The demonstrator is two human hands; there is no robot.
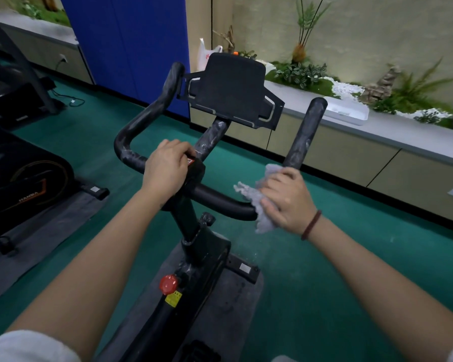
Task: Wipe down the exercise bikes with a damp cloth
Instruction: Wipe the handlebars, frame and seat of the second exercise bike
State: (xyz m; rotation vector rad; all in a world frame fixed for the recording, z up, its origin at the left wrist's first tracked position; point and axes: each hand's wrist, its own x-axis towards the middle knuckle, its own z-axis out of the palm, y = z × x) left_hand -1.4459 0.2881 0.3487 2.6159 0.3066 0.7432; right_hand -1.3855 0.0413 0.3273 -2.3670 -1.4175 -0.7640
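Bike (202, 257) pts away from me, frame running near-to-far. My L grip (168, 173) curls over handlebar (217, 201) centre; R grip (288, 202) clutches grey cloth (249, 193) round bar's R bend. Crossbar runs L-R, prongs pt fwd & up, flanking tablet holder (230, 87).

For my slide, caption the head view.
Right hand holds a grey cloth on the exercise bike's handlebar; left hand grips the bar's centre.
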